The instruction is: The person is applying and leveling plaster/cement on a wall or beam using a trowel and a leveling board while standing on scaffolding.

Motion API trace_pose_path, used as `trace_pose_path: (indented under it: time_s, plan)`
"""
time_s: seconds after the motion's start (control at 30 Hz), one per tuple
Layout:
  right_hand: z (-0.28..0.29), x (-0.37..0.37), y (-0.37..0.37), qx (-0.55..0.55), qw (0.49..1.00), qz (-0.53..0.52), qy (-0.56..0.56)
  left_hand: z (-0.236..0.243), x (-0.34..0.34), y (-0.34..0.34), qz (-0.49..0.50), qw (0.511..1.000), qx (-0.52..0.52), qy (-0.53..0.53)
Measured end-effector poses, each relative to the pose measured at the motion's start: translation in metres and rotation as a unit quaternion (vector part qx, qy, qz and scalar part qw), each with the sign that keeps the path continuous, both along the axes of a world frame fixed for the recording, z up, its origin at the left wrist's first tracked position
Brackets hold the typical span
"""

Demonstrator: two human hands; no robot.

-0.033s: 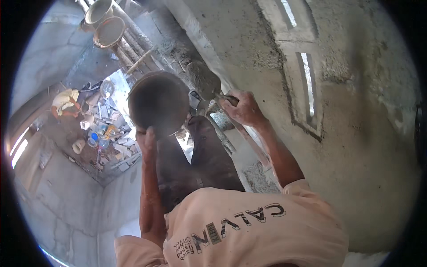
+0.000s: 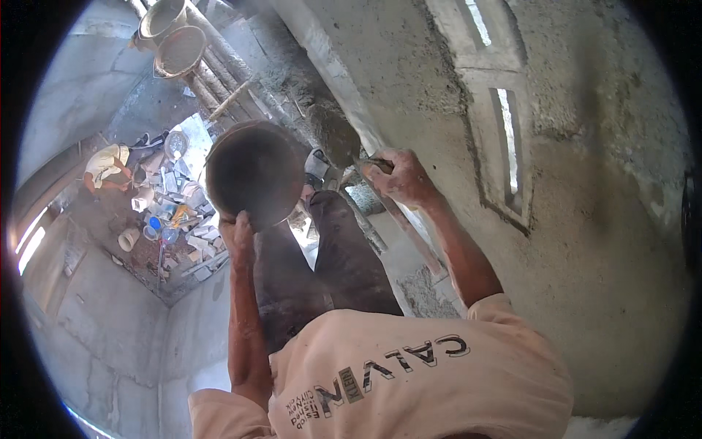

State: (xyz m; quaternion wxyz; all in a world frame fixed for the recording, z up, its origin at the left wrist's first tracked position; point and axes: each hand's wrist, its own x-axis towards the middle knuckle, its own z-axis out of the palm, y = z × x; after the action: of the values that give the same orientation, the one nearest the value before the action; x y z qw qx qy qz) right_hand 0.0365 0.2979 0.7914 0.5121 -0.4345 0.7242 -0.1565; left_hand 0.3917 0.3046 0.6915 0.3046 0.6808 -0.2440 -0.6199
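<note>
My left hand (image 2: 238, 233) grips the near rim of a round, dark basin (image 2: 256, 175), held up in front of my legs. Its inside is in shadow, so I cannot tell what it contains. In my right hand (image 2: 406, 175), fingers wrap round the handle of a trowel (image 2: 335, 137). The trowel's grey blade points away to the left, beside the basin and close to the plastered wall (image 2: 431, 124). Blade and grey mortar look alike here, so the edges are hard to make out.
Two round pans (image 2: 180, 51) rest on wooden poles (image 2: 219, 69) at the far left. Far below, a person (image 2: 110, 168) crouches near scattered rubble (image 2: 179, 197) and buckets (image 2: 129, 238). Narrow slot openings (image 2: 506, 139) pierce the wall on my right. A foot (image 2: 317, 164) shows beyond the basin.
The basin has shifted slightly left, uncovering more of the foot beside it. My right hand and trowel have barely moved.
</note>
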Motion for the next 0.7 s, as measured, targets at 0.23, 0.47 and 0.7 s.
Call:
trace_pose_path:
  time_s: [0.23,0.47,0.7]
  plan:
    - [-0.066,-0.090,-0.019,0.154,0.966,-0.206,-0.009,0.003,0.035,0.005,0.015,0.995,-0.017,-0.101]
    - [0.073,-0.026,-0.036,0.013,0.997,-0.009,0.076,0.029,0.004,0.002,-0.088,0.993,-0.075,-0.020]
    - [0.001,0.049,0.000,0.033,0.878,0.306,0.367,0.092,-0.093,-0.028,-0.318,0.932,-0.054,-0.165]
